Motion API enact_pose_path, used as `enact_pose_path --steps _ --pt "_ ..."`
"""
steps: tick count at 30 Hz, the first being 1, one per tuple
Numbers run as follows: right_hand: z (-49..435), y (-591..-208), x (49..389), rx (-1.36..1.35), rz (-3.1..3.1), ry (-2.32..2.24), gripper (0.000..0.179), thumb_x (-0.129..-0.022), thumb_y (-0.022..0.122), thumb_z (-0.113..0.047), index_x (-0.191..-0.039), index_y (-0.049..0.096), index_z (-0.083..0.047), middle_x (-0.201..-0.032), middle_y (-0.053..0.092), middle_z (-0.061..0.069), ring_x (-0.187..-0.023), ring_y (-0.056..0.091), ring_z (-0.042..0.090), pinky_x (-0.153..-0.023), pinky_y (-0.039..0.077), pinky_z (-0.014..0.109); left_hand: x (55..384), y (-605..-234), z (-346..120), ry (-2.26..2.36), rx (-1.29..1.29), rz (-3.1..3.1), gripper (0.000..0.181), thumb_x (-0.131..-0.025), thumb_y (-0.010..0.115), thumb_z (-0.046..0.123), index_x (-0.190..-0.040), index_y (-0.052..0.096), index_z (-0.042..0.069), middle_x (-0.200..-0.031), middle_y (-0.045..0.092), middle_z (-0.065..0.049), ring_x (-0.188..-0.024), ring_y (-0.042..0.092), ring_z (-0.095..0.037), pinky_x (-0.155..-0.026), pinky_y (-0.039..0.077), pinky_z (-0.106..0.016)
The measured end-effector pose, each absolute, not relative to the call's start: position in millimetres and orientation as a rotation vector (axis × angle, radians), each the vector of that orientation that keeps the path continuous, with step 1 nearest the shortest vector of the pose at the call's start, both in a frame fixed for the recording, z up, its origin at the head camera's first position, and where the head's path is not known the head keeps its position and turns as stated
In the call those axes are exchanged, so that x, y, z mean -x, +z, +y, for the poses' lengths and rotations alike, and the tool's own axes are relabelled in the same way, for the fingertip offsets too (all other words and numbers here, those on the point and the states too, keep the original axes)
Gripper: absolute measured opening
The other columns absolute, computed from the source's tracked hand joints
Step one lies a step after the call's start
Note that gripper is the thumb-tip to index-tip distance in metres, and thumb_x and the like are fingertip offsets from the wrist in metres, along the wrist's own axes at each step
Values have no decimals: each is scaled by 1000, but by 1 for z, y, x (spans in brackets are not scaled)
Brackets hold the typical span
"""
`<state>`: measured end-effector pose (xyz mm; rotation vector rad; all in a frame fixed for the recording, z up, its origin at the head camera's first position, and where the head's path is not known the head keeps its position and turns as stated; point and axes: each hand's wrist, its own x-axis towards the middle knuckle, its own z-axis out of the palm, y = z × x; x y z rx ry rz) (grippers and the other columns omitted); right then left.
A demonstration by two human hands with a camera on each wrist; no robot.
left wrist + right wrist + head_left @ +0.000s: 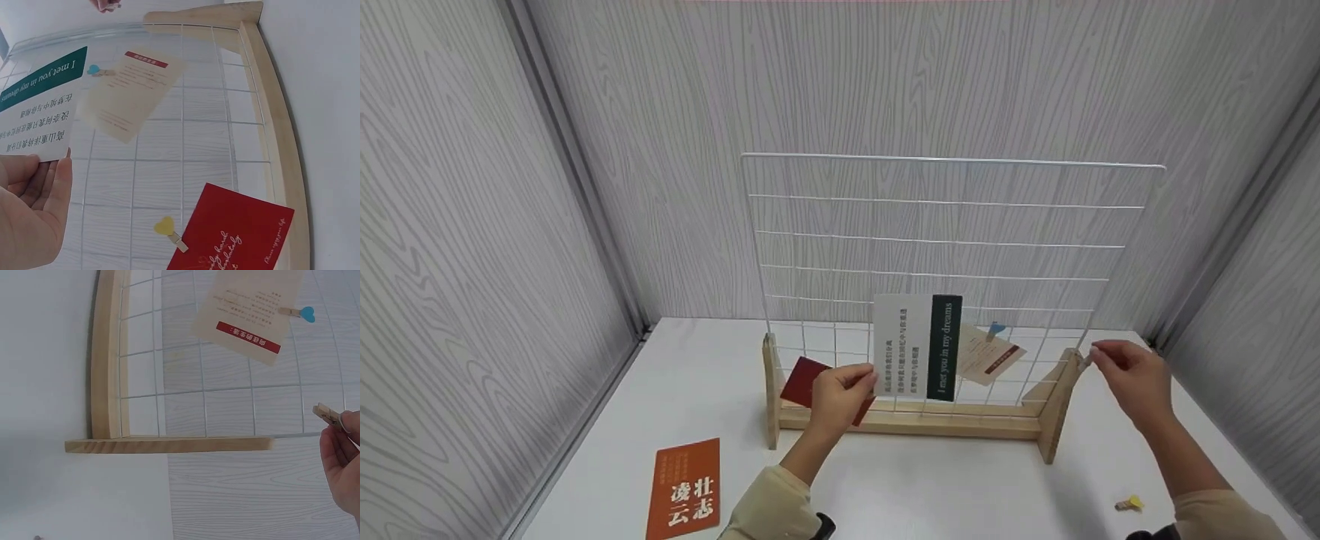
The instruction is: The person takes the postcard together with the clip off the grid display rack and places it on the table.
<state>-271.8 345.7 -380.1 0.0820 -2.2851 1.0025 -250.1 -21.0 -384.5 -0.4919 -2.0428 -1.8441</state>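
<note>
Pinched at lower left edge by left hand (pixel 838 397): white-and-green card (pixel 915 347), at seven o'clock of wire grid (pixel 952 160). Pinched between right thumb and fingertips, right hand (pixel 1136 375) at four o'clock: wooden clip (pixel 329 415). Fastened on grid: cream card (pixel 986 360), five o'clock; red card (pixel 242 230), eight o'clock. On table (pixel 922 484): orange card (pixel 686 484), eight o'clock; yellow-topped clip (pixel 1129 504), five o'clock.

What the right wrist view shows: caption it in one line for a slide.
A right hand pinches a wooden clothespin near a wire grid, where a blue-heart clip holds a cream card.
</note>
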Motion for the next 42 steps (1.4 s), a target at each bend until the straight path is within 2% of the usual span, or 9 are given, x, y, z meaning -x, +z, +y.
enact_pose_path --steps 5,8,11,17,23,27,32,37,42 --pt "352 -395 268 -26 -2323 1018 22 -82 59 -15 -93 62 4 -78 59 10 -64 48 1 -52 39 12 249 -401 -26 -1898 452 -2029 11 -77 56 -9 -85 61 -16 -79 60 -24 -71 58 -37 -57 50 -33" --pt "355 -402 266 -1 -2341 1012 23 -83 58 -17 -93 61 3 -79 59 9 -64 48 2 -52 39 13 248 -411 -29 -1931 411 -2035 12 -77 56 -9 -86 61 -16 -80 60 -25 -69 57 -37 -56 50 -32" --pt "357 -408 265 15 -2354 1015 23 -83 57 -17 -93 62 3 -79 59 9 -63 47 3 -51 39 14 246 -418 -32 -1967 368 -2044 13 -78 56 -8 -88 61 -15 -82 60 -24 -69 57 -36 -56 50 -29" --pt "358 -422 261 62 -2370 1027 21 -83 58 -15 -93 61 3 -81 59 11 -63 48 4 -51 40 14 241 -428 -38 -1946 314 -2097 14 -79 56 -6 -89 61 -13 -83 61 -21 -69 58 -30 -60 50 -34" --pt "362 -436 257 91 -2379 1038 19 -82 58 -13 -93 62 2 -80 60 10 -64 48 3 -51 39 15 236 -440 -46 -1977 313 -2117 14 -80 55 -5 -90 60 -13 -84 60 -21 -73 58 -29 -63 49 -28" --pt "366 -446 256 131 -2403 1034 19 -82 58 -13 -92 62 2 -79 60 9 -62 48 3 -50 39 16 235 -454 -55 -2049 311 -2098 15 -81 54 -5 -92 60 -13 -87 60 -22 -76 59 -31 -64 49 -30" --pt "371 -456 253 195 -2436 1042 21 -83 57 -14 -93 61 4 -81 61 11 -63 48 3 -51 40 17 242 -479 -69 -2062 244 -2135 17 -81 57 1 -92 61 -10 -86 62 -17 -72 59 -23 -63 49 -27" --pt "381 -471 253 237 -2463 1069 26 -83 58 -19 -93 61 5 -81 62 12 -67 52 12 -53 41 23 241 -493 -79 -2050 149 -2181 17 -80 58 2 -92 62 -10 -85 62 -16 -71 61 -21 -62 49 -25" --pt "394 -487 258 277 -2442 1164 23 -80 62 -22 -86 63 0 -73 61 6 -63 50 14 -49 39 28 238 -500 -86 -2019 82 -2241 16 -79 59 3 -90 62 -8 -82 62 -14 -69 61 -20 -61 49 -24"
